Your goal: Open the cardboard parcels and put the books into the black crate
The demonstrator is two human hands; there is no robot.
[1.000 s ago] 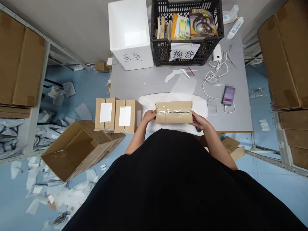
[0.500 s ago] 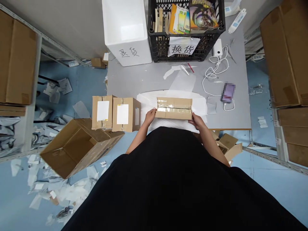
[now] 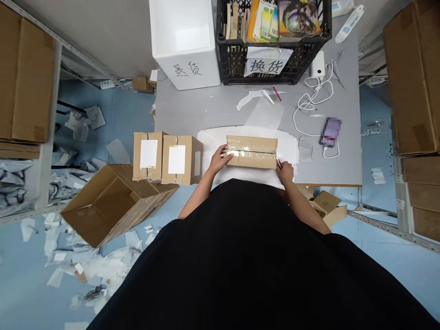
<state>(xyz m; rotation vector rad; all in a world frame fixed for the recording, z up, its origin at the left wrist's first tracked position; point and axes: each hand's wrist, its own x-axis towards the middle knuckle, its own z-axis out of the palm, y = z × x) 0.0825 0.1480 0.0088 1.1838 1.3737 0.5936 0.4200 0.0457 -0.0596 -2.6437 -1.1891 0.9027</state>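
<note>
Across the middle spreads a gray table (image 3: pixel 206 110), its near edge partly out of sight. Along the far side stand a black crate (image 3: pixel 232 62) and, left of it, a white bin (image 3: pixel 203 55); between them and a white sheet (image 3: pixel 288 149) there is open room around some white scraps (image 3: pixel 248 99). Two labeled cartons (image 3: pixel 176 178) crowd the left edge. Over the sheet's middle is a taped carton (image 3: pixel 252 156), its left end held by the left hand (image 3: pixel 219 160). At its right end, the right hand (image 3: pixel 285 173) curls narrowly around a slim tool (image 3: pixel 279 162).
</note>
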